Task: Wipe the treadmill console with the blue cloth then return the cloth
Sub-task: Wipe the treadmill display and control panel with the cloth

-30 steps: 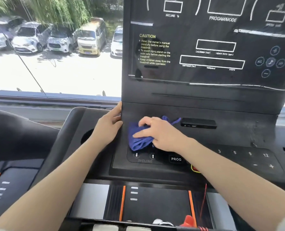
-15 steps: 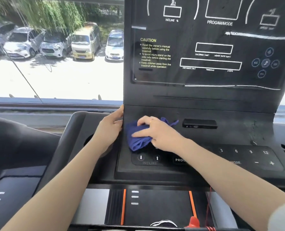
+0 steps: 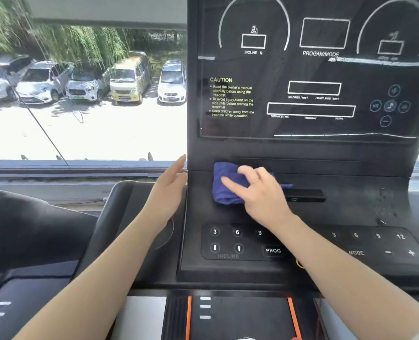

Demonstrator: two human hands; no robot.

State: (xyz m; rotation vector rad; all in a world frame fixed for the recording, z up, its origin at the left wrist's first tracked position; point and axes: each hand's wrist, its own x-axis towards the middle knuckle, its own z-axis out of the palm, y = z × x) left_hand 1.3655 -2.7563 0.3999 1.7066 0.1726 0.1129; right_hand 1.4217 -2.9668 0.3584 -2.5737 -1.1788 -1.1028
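A bunched blue cloth (image 3: 225, 185) lies on the sloped black shelf of the treadmill console (image 3: 350, 207), just below the upright display panel (image 3: 314, 77). My right hand (image 3: 260, 192) lies over the cloth's right half, its curled fingers gripping the fabric and pushing it against the shelf. My left hand (image 3: 168, 190) rests with straight fingers against the console's left edge, holding nothing. Below the cloth, the button pad (image 3: 238, 241) with incline arrows and PROG shows.
A small black slot device (image 3: 304, 195) sits on the shelf right of the cloth. A round cup holder (image 3: 165, 231) lies under my left wrist. The treadmill belt (image 3: 240, 315) with orange stripes runs below. A window with parked cars fills the left.
My right hand has slid the cloth up the shelf, off the button pad toward the display's base. The incline and number buttons are now uncovered. My left hand stays at the console's edge.
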